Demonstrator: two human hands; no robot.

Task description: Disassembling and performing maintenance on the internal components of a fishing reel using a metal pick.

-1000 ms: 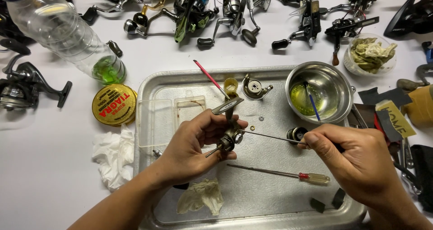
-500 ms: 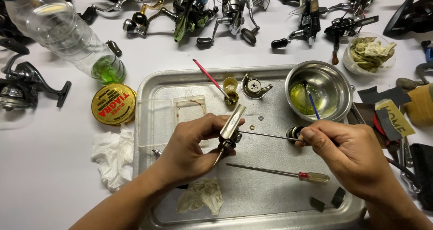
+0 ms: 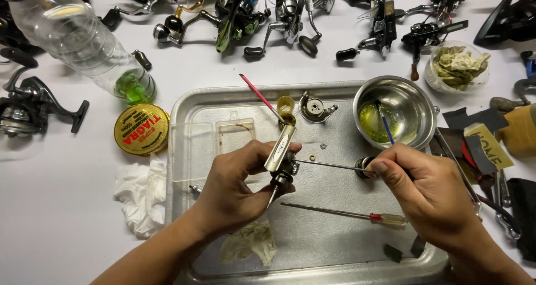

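Observation:
My left hand (image 3: 234, 187) grips a silver fishing reel handle part (image 3: 281, 151) with a dark knob end, held over a metal tray (image 3: 312, 262). My right hand (image 3: 430, 193) pinches a thin metal rod tool (image 3: 326, 165) whose tip meets the reel part. A small black round piece (image 3: 364, 166) lies by my right thumb. A screwdriver with a clear handle (image 3: 346, 213) rests on the tray between my hands.
A steel bowl (image 3: 416, 103) with yellow-green liquid and a blue brush sits at the tray's right. A clear box (image 3: 215, 145), a red stick (image 3: 259, 96), a rag (image 3: 248, 243), a tissue (image 3: 139, 193), a yellow tin (image 3: 141, 129), a plastic bottle (image 3: 78, 39) and several reels (image 3: 279, 8) surround it.
My left hand has turned the reel part more upright and shifted it slightly right. The rod in my right hand stays against it.

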